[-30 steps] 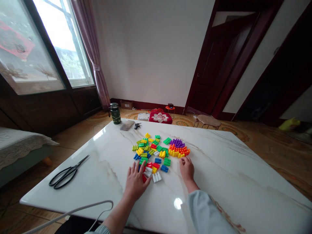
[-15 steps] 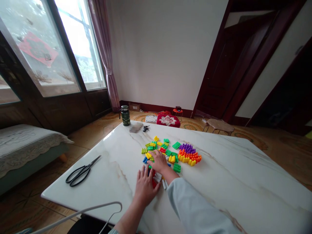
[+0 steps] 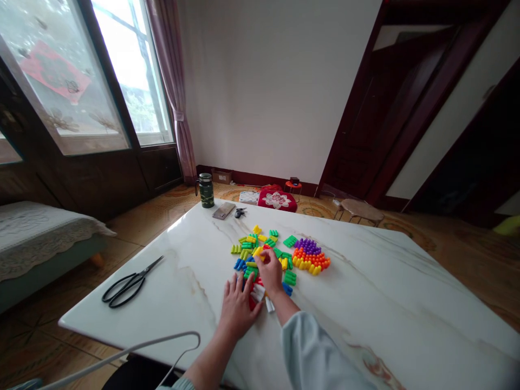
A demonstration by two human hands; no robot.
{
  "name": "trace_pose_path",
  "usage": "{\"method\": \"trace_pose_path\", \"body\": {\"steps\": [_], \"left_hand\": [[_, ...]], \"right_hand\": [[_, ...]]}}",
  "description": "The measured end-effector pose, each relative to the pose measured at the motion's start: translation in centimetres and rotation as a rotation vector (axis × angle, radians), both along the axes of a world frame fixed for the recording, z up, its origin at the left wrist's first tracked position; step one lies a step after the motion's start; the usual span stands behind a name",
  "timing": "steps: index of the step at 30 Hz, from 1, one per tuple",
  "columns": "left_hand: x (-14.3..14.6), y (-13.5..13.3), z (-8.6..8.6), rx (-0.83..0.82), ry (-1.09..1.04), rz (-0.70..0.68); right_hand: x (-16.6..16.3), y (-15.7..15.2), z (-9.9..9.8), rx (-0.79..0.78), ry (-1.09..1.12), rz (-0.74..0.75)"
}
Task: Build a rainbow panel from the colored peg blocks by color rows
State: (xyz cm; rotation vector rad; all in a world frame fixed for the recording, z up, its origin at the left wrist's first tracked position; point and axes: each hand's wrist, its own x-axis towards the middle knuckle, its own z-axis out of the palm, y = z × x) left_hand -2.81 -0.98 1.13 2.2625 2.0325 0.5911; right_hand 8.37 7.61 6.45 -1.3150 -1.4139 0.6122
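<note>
My left hand [image 3: 236, 304] lies with its fingers spread at the near edge of a loose pile of colourful plastic building blocks [image 3: 247, 245]. Its fingertips and thumb touch the closest pieces, among them a white block [image 3: 258, 292] and partly covered red ones. Over the middle of the pile, my right hand [image 3: 270, 272] is closed in a pinch, with a yellow block [image 3: 258, 252] at its fingertips. To the right of the pile sits a cluster of joined blocks in purple, orange and yellow rows [image 3: 311, 255].
Black-handled scissors [image 3: 132, 283] lie on the marble-patterned table [image 3: 365, 292] to the left. A camouflage flask [image 3: 206, 190], a phone [image 3: 223, 210] and keys [image 3: 239, 213] are at the far edge. A white bent rod [image 3: 162, 340] crosses the near left edge.
My right hand has gone from fingers spread over the pile to a pinch on a yellow block. My left hand stays spread at the near edge. The view has shifted slightly.
</note>
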Motion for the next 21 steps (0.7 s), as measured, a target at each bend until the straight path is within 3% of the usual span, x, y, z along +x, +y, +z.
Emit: {"method": "trace_pose_path", "body": {"steps": [4, 8, 12, 16, 19, 21], "left_hand": [[0.1, -0.2, 0.3, 0.030, -0.011, 0.004], [0.2, -0.2, 0.5, 0.028, -0.012, 0.008], [0.1, -0.2, 0.2, 0.039, -0.010, 0.000], [0.0, -0.1, 0.1, 0.049, -0.012, -0.002], [0.0, -0.1, 0.1, 0.054, -0.014, 0.000], [0.0, -0.1, 0.1, 0.058, -0.015, -0.003]], "right_hand": [[5.4, -2.5, -0.6, -0.115, 0.346, -0.055], [11.7, -4.4, -1.4, -0.271, 0.405, 0.036], [17.0, -4.6, -2.2, -0.313, 0.056, 0.157], [19.7, -4.9, -1.5, -0.265, -0.404, 0.214], [19.7, -6.1, -0.2, -0.186, -0.619, 0.127], [19.0, -7.2, 0.5, -0.232, -0.761, 0.042]]}}
